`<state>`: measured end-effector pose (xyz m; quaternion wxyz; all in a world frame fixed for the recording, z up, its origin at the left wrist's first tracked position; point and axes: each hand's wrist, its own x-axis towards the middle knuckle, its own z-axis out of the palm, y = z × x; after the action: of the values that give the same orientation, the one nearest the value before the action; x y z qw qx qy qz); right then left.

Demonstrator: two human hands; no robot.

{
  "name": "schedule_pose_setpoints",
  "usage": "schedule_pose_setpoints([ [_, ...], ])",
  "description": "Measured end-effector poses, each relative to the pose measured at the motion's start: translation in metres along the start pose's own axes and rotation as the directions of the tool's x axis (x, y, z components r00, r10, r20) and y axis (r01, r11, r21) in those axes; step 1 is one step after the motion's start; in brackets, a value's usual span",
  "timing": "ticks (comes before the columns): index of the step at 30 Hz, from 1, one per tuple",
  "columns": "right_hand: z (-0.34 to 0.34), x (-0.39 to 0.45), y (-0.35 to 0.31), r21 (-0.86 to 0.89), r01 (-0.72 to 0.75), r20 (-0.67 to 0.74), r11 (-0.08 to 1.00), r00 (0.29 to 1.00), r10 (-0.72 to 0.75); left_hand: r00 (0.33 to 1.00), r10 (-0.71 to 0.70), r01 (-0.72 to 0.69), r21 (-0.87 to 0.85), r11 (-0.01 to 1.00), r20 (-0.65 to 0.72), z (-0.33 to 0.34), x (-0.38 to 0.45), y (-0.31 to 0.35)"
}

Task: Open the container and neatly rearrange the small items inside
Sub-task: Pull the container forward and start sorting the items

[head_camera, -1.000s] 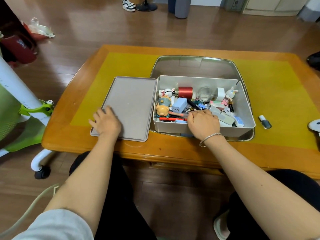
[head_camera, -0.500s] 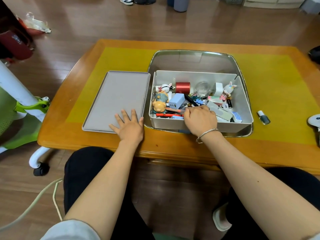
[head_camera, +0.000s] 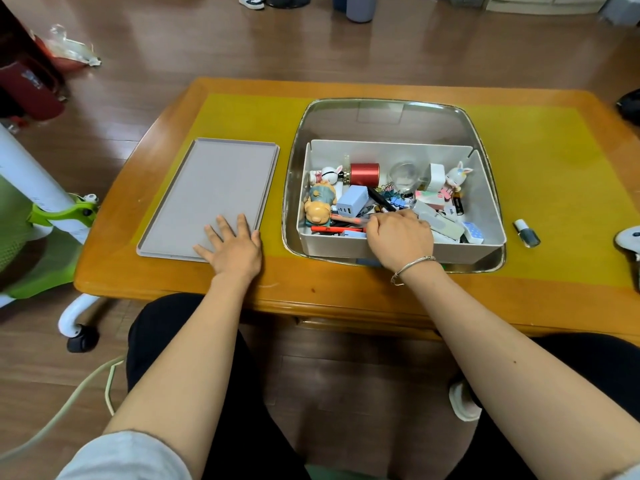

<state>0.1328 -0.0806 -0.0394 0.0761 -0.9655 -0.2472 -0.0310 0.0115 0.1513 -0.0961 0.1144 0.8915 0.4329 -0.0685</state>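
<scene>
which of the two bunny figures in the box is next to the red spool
The left bunny figure, at the box's back left beside the red spool; the other bunny stands at the back right.

No legible text — labels too small, blurred

surface: low wooden table [head_camera: 346, 299], orange-brown, rounded corners, with a yellow inset panel [head_camera: 540, 174] covering most of the top. directly on it, left of centre: a flat grey lid [head_camera: 214, 188], lying with its raised rim up, near edge close to the table's front border. right of centre: a shallow metal tray [head_camera: 388, 116] with rounded corners, set on the yellow panel; a white open container [head_camera: 485, 244] stands inside the tray's near half. just right of the tray, apart from it: a small nail polish bottle [head_camera: 526, 232], lying on its side. at the far right edge, a white object [head_camera: 628, 239], cut off by the frame.
</scene>
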Motion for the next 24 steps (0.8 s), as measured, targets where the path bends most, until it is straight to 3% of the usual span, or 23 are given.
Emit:
schedule_pose_setpoints([
  [12,-0.003,-0.002,0.0,0.023,0.018,-0.001,1.0,1.0,-0.018,0.997,-0.032,0.03,-0.027,0.999,-0.074,0.011,-0.022,-0.002],
  [24,-0.004,-0.001,0.01,0.078,0.061,-0.031,0.995,0.998,-0.058,0.998,-0.044,0.041,-0.059,0.997,-0.043,0.008,-0.02,0.006],
])
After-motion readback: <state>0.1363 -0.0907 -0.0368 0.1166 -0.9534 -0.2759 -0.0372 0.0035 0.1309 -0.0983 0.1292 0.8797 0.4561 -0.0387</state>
